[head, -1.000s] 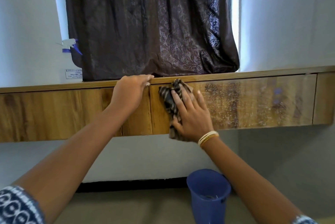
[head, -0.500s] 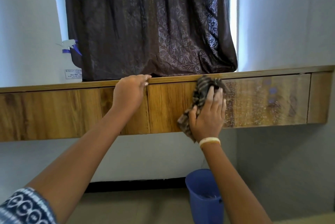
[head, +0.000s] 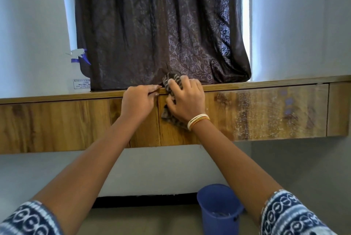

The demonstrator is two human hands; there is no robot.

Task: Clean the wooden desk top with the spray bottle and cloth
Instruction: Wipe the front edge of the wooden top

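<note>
Head cam: right hand [head: 185, 99] has the cloth [head: 171, 80] bunched in curled fingers, pressed on the desk [head: 57, 126] top's front edge. Left hand [head: 139, 99] grips that edge just beside it. The streaky patch [head: 266, 113] runs rightward along the desk, so the right hand's nearer. The spray bottle [head: 80, 69] stands on the desk, further left.

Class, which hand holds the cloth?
The right hand, with bangles at its wrist, grips the striped cloth; the left hand holds only the desk edge.
</note>
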